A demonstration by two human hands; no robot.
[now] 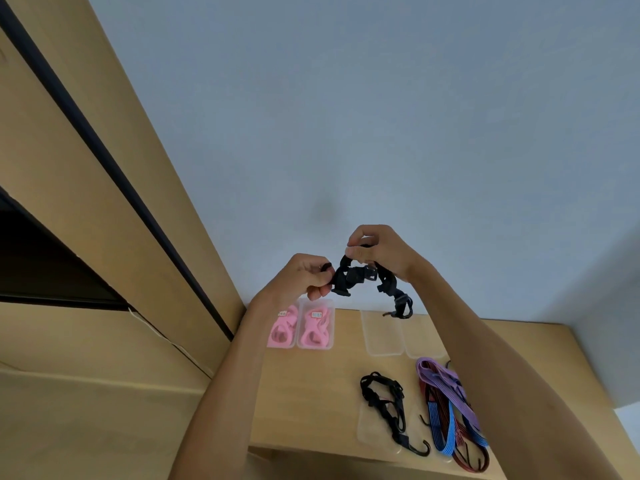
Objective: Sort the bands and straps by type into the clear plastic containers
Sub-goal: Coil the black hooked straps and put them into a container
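I hold a black buckle strap [360, 275] up in the air above the wooden table [311, 393]. My left hand [306, 277] pinches one end of it and my right hand [375, 251] grips the other end, with a loose tail hanging down to the right. Two clear containers [316, 323] at the back left hold pink bands. Two more clear containers [382, 336] stand empty at the back middle. A second black hooked strap [388, 403] lies over a clear container near the front. Purple, blue and red bungee cords [450, 407] lie in a heap beside it.
The table stands in a corner against a pale wall [381, 116]. Wooden panels with a dark gap [86, 133] rise on the left. The table's front edge [346, 455] runs near the bottom of the view.
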